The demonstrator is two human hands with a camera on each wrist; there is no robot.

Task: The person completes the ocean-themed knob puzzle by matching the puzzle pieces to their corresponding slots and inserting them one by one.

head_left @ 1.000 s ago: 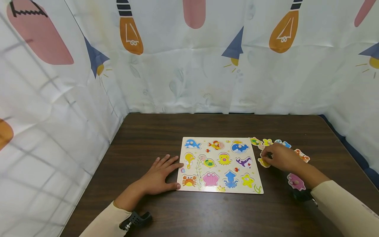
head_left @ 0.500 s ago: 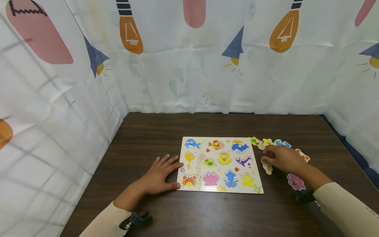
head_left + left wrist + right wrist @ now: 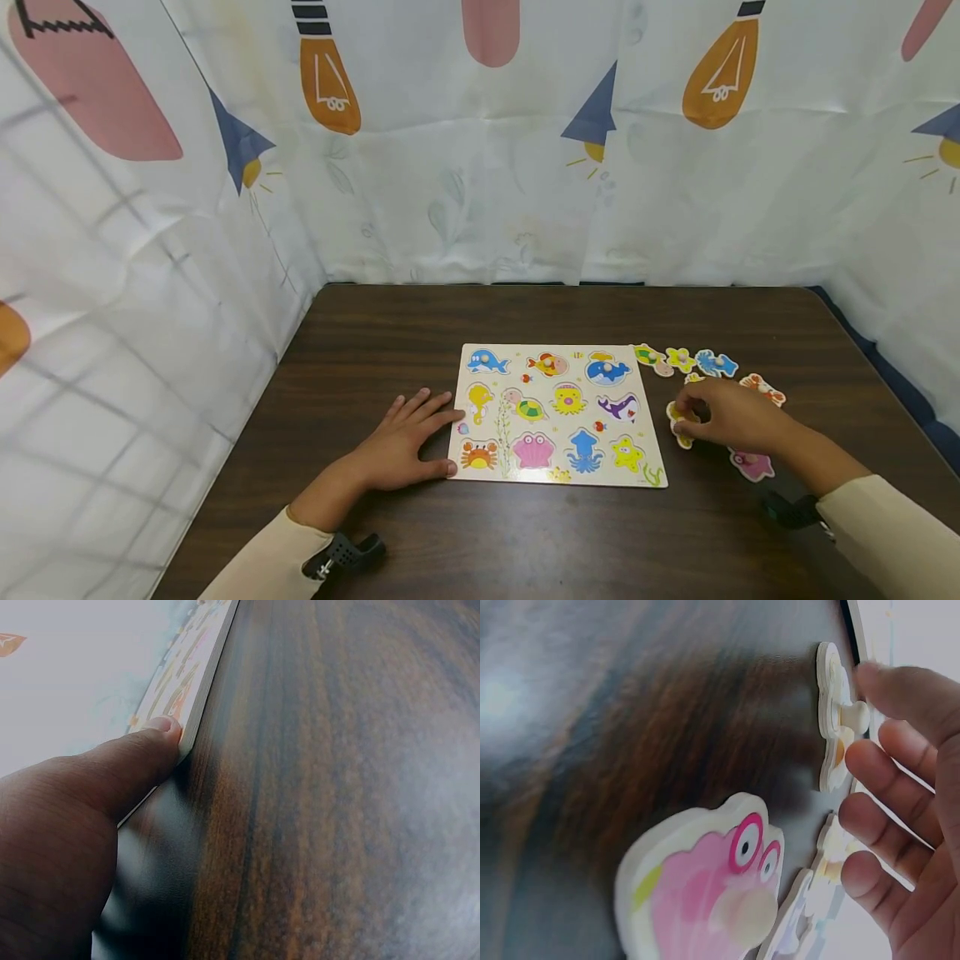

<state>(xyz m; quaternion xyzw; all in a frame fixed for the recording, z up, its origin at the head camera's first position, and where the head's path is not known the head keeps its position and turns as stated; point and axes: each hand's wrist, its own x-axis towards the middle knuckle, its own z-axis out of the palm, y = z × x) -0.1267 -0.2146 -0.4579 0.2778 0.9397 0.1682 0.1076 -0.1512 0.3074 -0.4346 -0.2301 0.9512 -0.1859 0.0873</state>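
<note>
A puzzle board [image 3: 562, 427] with painted sea animals lies on the table. My left hand [image 3: 401, 446] rests at its left edge, fingers spread. In the left wrist view its thumb [image 3: 142, 750] touches the board's corner. My right hand [image 3: 731, 417] is just right of the board, over a small yellow-and-white puzzle piece [image 3: 680, 431], partly covered. The right wrist view shows that piece's knob [image 3: 855, 718] between the thumb and the loosely curled fingers, apparently not pinched. Closer to the right wrist lies a pink shell piece [image 3: 752, 467] with a knob.
Behind the right hand lie more puzzle pieces: a green turtle [image 3: 652, 358], a yellow star [image 3: 681, 360], a blue squid [image 3: 716, 363] and an orange crab [image 3: 763, 389]. Another yellow piece [image 3: 693, 377] is mostly hidden. A printed white curtain [image 3: 480, 208] hangs behind the brown table [image 3: 390, 325].
The yellow-and-white piece has turned and shifted slightly right and nearer under my right hand, which has moved right and nearer too. My left hand and the board keep their places.
</note>
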